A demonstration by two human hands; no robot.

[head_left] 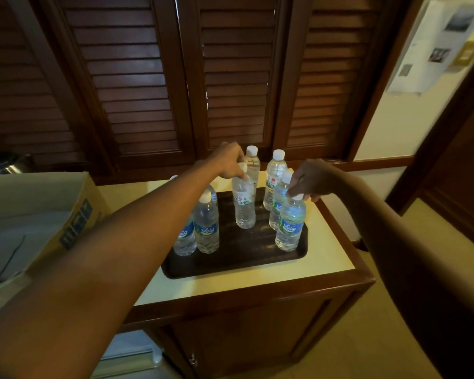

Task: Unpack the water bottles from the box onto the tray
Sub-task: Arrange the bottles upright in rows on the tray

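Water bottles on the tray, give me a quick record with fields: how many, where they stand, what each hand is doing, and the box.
bottles: seven clear plastic water bottles with white caps, all upright
surface: dark brown rectangular tray on a cream-topped wooden cabinet
left hand: fingers grip the cap of the middle bottle
right hand: fingers pinch the cap of the front right bottle
box: open cardboard box left of the tray; no bottles visible inside

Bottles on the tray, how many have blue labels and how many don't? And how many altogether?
Blue-label bottles: 4
Bottles without a blue label: 3
Total: 7, all upright on the tray. The left hand and right hand each grip one by its cap.
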